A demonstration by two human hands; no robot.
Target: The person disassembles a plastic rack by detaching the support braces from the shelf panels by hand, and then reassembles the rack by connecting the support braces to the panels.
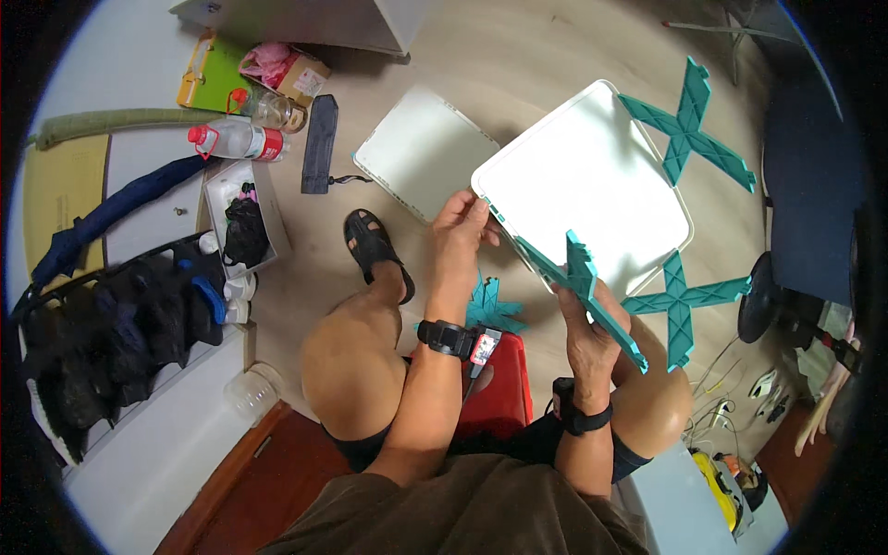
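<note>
- The left hand [460, 225] gripped the near edge of a white square panel [583, 176].
- The right hand [583, 319] clamped a teal cross-shaped connector [581, 277] against that panel's edge, just above its fingers.

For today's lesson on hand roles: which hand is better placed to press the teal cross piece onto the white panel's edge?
Probably the right hand: its grip is already on the teal cross piece at the white panel edge. The left hand holds the panel's corner, steadying it.
</note>
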